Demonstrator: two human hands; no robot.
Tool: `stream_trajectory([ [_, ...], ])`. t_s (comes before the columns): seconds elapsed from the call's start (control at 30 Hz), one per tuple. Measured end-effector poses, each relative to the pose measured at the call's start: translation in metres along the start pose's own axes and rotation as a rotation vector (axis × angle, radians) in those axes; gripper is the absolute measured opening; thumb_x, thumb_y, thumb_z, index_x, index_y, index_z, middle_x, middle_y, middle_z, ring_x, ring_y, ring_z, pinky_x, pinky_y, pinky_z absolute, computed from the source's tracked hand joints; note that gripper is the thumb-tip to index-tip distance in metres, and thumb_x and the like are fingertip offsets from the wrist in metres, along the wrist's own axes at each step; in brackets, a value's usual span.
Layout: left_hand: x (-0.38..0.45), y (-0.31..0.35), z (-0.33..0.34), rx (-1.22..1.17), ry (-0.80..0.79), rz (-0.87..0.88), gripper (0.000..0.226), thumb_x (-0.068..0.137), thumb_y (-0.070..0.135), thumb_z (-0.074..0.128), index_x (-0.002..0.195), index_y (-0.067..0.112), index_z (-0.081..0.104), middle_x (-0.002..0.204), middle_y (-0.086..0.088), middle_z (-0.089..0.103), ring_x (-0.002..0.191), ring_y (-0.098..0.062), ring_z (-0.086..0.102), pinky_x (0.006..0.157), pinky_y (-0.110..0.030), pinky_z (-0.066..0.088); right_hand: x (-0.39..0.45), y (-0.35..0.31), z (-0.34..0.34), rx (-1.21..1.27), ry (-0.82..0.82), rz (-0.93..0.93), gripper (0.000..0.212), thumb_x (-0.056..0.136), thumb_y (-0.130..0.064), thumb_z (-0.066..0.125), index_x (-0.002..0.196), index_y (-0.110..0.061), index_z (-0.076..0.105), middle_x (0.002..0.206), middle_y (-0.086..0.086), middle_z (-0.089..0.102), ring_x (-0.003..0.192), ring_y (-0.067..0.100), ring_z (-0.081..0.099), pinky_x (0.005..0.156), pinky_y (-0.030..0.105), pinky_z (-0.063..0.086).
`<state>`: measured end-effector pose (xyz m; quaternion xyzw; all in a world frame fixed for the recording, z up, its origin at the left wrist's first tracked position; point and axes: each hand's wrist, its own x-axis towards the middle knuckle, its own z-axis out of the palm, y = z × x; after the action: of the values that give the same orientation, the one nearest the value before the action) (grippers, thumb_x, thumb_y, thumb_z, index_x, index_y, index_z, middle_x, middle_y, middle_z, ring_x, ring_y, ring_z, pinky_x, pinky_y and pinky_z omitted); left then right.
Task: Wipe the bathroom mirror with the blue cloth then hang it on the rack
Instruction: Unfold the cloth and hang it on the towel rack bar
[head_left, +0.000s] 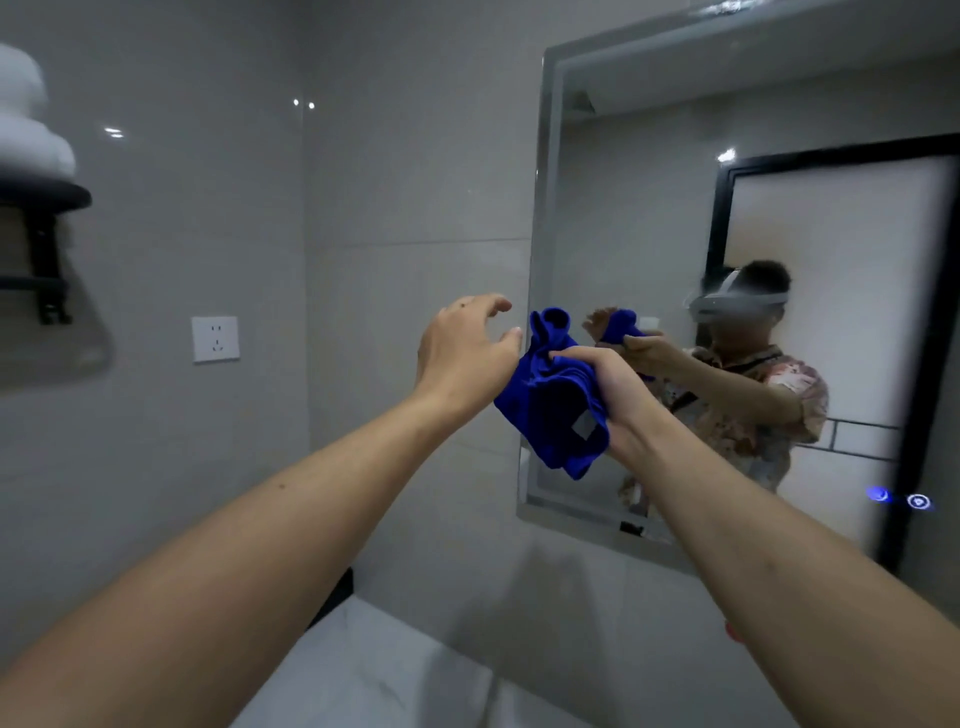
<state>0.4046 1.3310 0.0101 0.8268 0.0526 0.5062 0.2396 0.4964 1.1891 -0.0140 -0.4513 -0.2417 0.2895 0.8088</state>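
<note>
The blue cloth (553, 402) hangs bunched in front of the mirror's lower left corner, a grey label showing on it. My right hand (608, 387) grips its upper right part with curled fingers. My left hand (467, 351) hovers just left of the cloth, fingers spread and loosely bent, holding nothing; whether it touches the cloth is unclear. The mirror (649, 208) fills the right side in a silver frame and reflects a person with the cloth. A black rack (44, 249) is mounted on the left wall, well away from both hands.
White rolled towels (28, 135) lie on the rack's top shelf. A white wall socket (215, 339) sits on the grey tiled wall below and right of the rack. A white marble counter (374, 670) lies under my arms. Two blue lit buttons (898, 498) glow on the mirror's lower right.
</note>
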Motion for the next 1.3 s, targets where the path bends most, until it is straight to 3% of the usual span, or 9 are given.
stream_trajectory([
  [0.2, -0.035, 0.009, 0.017, -0.083, -0.026, -0.159, 0.018, 0.086, 0.040, 0.067, 0.099, 0.029, 0.074, 0.075, 0.013, 0.063, 0.077, -0.013, 0.063, 0.065, -0.027, 0.040, -0.022, 0.029, -0.012, 0.007, 0.043, -0.022, 0.046, 0.097, -0.018, 0.066, 0.138, 0.000, 0.059, 0.122, 0.018, 0.063, 0.101, 0.032, 0.062, 0.115, 0.048, 0.042],
  [0.3, -0.054, 0.007, 0.027, -0.233, -0.103, -0.286, 0.018, 0.084, 0.041, 0.069, 0.097, 0.029, 0.072, 0.081, 0.011, 0.070, 0.083, -0.015, 0.068, 0.073, -0.030, 0.053, -0.031, 0.041, -0.016, 0.004, 0.087, -0.110, 0.053, 0.099, -0.018, 0.069, 0.145, 0.001, 0.051, 0.127, 0.026, 0.067, 0.110, 0.037, 0.064, 0.110, 0.052, 0.049],
  [0.47, -0.101, -0.011, 0.040, -0.644, -0.188, -0.523, 0.018, 0.081, 0.041, 0.069, 0.087, 0.026, 0.074, 0.085, 0.002, 0.076, 0.086, -0.023, 0.073, 0.083, -0.052, 0.060, -0.046, 0.073, -0.027, -0.057, 0.161, -0.145, 0.041, 0.094, -0.016, 0.075, 0.126, 0.007, 0.065, 0.119, 0.032, 0.070, 0.094, 0.041, 0.075, 0.070, 0.042, 0.063],
  [0.6, -0.141, -0.042, 0.058, -0.761, -0.195, -0.668, 0.008, 0.090, 0.027, 0.070, 0.086, 0.028, 0.076, 0.090, 0.002, 0.079, 0.092, -0.021, 0.075, 0.090, -0.052, 0.059, -0.049, 0.119, -0.037, -0.110, 0.235, -0.100, 0.027, 0.094, -0.014, 0.075, 0.116, 0.002, 0.074, 0.110, 0.027, 0.075, 0.099, 0.040, 0.076, 0.073, 0.040, 0.064],
  [0.73, -0.160, -0.073, 0.064, -0.786, -0.215, -0.753, 0.008, 0.090, 0.023, 0.073, 0.092, 0.030, 0.074, 0.092, 0.003, 0.079, 0.090, -0.017, 0.076, 0.089, -0.047, 0.060, -0.043, 0.159, -0.041, -0.215, 0.290, -0.037, 0.027, 0.097, -0.018, 0.071, 0.119, -0.003, 0.073, 0.114, 0.020, 0.076, 0.106, 0.035, 0.074, 0.094, 0.047, 0.061],
  [0.97, -0.194, -0.118, 0.067, -0.776, -0.317, -0.865, 0.029, 0.067, 0.032, 0.081, 0.096, 0.030, 0.078, 0.098, 0.001, 0.079, 0.092, -0.021, 0.076, 0.089, -0.046, 0.060, -0.030, 0.214, -0.023, -0.116, 0.358, 0.116, 0.062, 0.096, -0.061, 0.061, 0.117, -0.005, 0.074, 0.109, 0.017, 0.078, 0.092, 0.027, 0.078, 0.077, 0.038, 0.064],
  [1.07, -0.213, -0.135, 0.068, -0.787, -0.328, -0.907, 0.031, 0.066, 0.032, 0.081, 0.097, 0.030, 0.076, 0.100, -0.001, 0.078, 0.094, -0.021, 0.076, 0.088, -0.046, 0.061, -0.026, 0.235, -0.019, -0.168, 0.414, 0.115, 0.053, 0.097, -0.045, 0.069, 0.120, 0.002, 0.070, 0.113, 0.022, 0.076, 0.099, 0.033, 0.076, 0.079, 0.039, 0.064],
  [1.2, -0.234, -0.156, 0.065, -0.906, -0.291, -1.006, 0.044, 0.072, 0.038, 0.083, 0.109, 0.023, 0.066, 0.101, 0.002, 0.078, 0.091, -0.016, 0.076, 0.079, -0.036, 0.062, -0.028, 0.257, -0.020, -0.237, 0.471, 0.168, 0.035, 0.104, -0.038, 0.062, 0.115, -0.007, 0.074, 0.102, 0.012, 0.080, 0.085, 0.024, 0.078, 0.063, 0.031, 0.060],
  [1.3, -0.248, -0.167, 0.063, -0.919, -0.300, -1.062, 0.040, 0.079, 0.032, 0.083, 0.113, 0.021, 0.063, 0.101, 0.002, 0.078, 0.090, -0.016, 0.076, 0.076, -0.034, 0.062, -0.031, 0.269, -0.027, -0.324, 0.452, 0.218, 0.038, 0.105, -0.041, 0.059, 0.116, -0.007, 0.073, 0.101, 0.011, 0.080, 0.091, 0.028, 0.078, 0.074, 0.036, 0.061],
])
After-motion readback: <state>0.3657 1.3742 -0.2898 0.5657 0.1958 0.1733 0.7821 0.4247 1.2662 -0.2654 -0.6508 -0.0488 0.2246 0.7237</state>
